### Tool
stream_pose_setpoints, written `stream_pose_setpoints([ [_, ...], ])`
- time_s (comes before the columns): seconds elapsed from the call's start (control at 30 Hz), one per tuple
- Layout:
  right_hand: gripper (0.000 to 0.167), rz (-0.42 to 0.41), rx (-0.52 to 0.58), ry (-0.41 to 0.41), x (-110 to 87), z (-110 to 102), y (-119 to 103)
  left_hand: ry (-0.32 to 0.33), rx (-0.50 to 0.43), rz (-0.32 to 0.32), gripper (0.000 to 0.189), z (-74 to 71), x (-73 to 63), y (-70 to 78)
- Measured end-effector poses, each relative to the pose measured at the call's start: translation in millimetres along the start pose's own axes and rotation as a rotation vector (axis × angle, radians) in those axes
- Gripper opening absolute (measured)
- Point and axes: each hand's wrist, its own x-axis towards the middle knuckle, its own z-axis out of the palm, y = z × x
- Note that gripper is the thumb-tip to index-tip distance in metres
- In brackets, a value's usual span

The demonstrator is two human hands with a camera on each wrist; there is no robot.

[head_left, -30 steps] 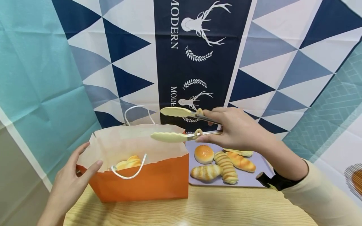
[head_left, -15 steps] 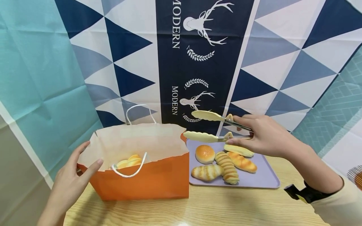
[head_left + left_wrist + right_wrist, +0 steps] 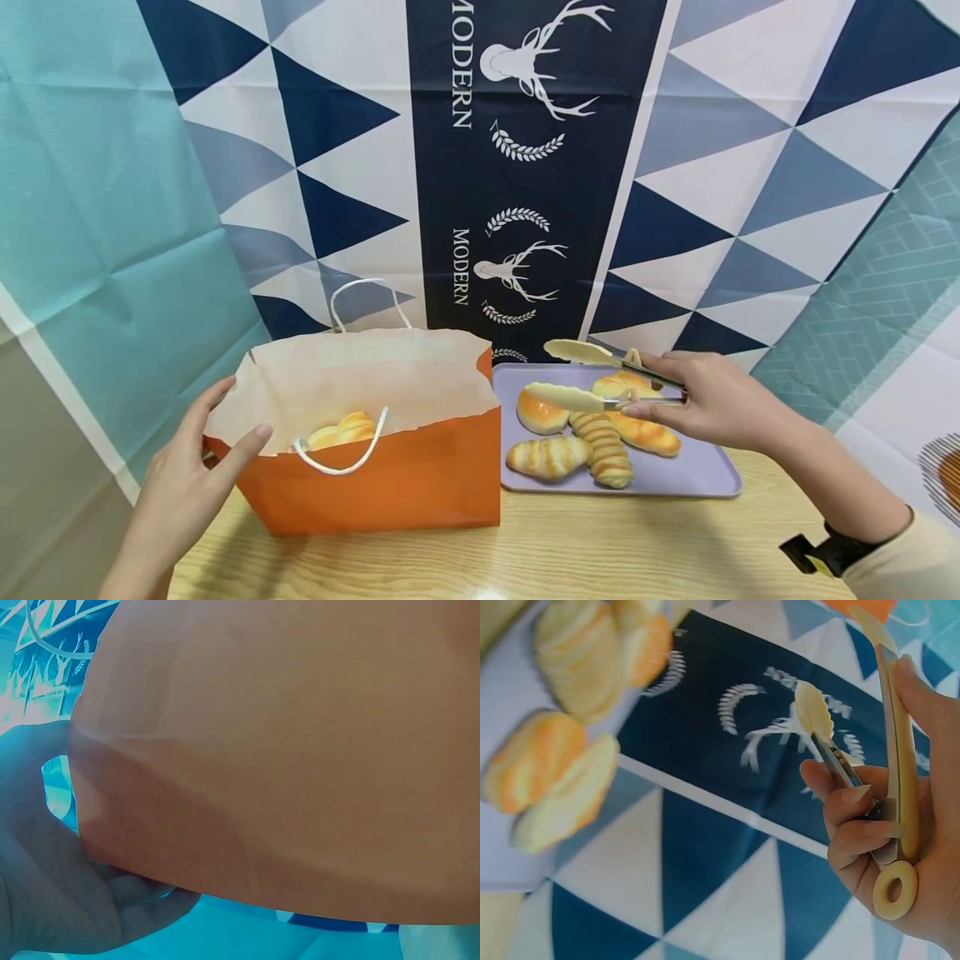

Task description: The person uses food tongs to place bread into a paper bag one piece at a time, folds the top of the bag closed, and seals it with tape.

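Observation:
My left hand (image 3: 187, 475) holds the left end of an orange paper bag (image 3: 390, 492), its thumb and fingers on either side of the rim. A yellow bread piece (image 3: 351, 427) shows inside the bag. My right hand (image 3: 712, 400) grips kitchen tongs (image 3: 570, 397) with cream tips, which are spread apart and have nothing between them. They hover over a lilac tray (image 3: 701, 479). Below and around the tips lie a round bun (image 3: 540, 419), a striped oval roll (image 3: 549, 458), a long ridged roll (image 3: 602, 454), an orange-topped bread (image 3: 648, 436) and a partly hidden pale bread (image 3: 622, 383).
The bag stands left of the tray on a wooden table (image 3: 562, 550). White cord handles (image 3: 352, 469) stick out at its front and back. Behind everything hangs a patterned cloth (image 3: 517, 167), close to the tray's far edge.
My right hand has carried the spread tongs from above the bag rightward, then down over the tray of breads. My left hand stays at the bag's left end.

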Motion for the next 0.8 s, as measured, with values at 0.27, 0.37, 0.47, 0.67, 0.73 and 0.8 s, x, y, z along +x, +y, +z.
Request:
stream_pose_setpoints([
  [0.27,0.076,-0.039,-0.004,0.002,-12.9,34,13,0.014,-0.005,0.014,0.084,0.5,-0.7,0.5],
  [0.37,0.076,-0.046,0.004,-0.008,-16.8,45,16,0.006,-0.007,0.005,0.085,0.4,-1.1,0.4],
  [0.47,0.078,-0.022,0.015,-0.032,-20.9,52,16,0.004,-0.008,0.003,0.085,0.1,-1.6,0.1],
  [0.67,0.08,-0.018,0.008,-0.04,-29.0,68,17,0.009,-0.007,0.012,0.085,-0.5,-1.8,-0.4],
  [0.73,0.081,-0.024,0.004,-0.038,-31.6,73,19,0.008,-0.006,0.015,0.084,-0.4,-1.8,-0.5],
  [0.8,0.081,-0.033,0.0,-0.041,-33.6,77,19,0.008,-0.008,0.017,0.084,-0.2,-2.0,-0.7],
])
